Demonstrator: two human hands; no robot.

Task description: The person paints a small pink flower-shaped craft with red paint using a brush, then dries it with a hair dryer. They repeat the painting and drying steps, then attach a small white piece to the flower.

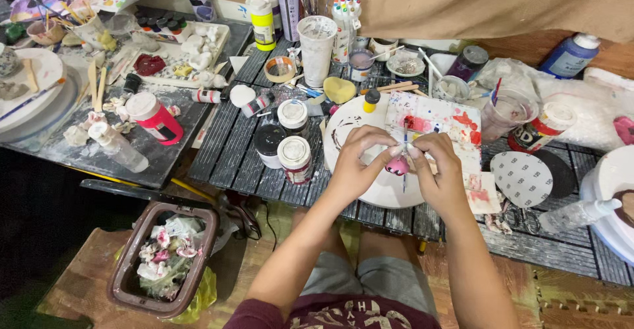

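My left hand (pixel 356 160) pinches a small pink figure (pixel 397 165) between thumb and fingers, held over a round white plate (pixel 370 190). Right beside it, my right hand (pixel 439 164) grips a thin paintbrush (pixel 405 145), upright, its tip at the pink figure. Both hands meet above the plate's right half. A paint-stained white palette sheet (pixel 436 117) with red and blue smears lies just behind the hands.
Several paint jars (pixel 294 157) stand left of the plate on the dark slatted table (pixel 224 150). A red-and-white bottle (pixel 155 117), a plastic cup (pixel 316 48) and markers (pixel 345 15) sit farther back. A brown waste bin (pixel 162 256) stands on the floor at left. A sanding disc (pixel 522 178) lies at right.
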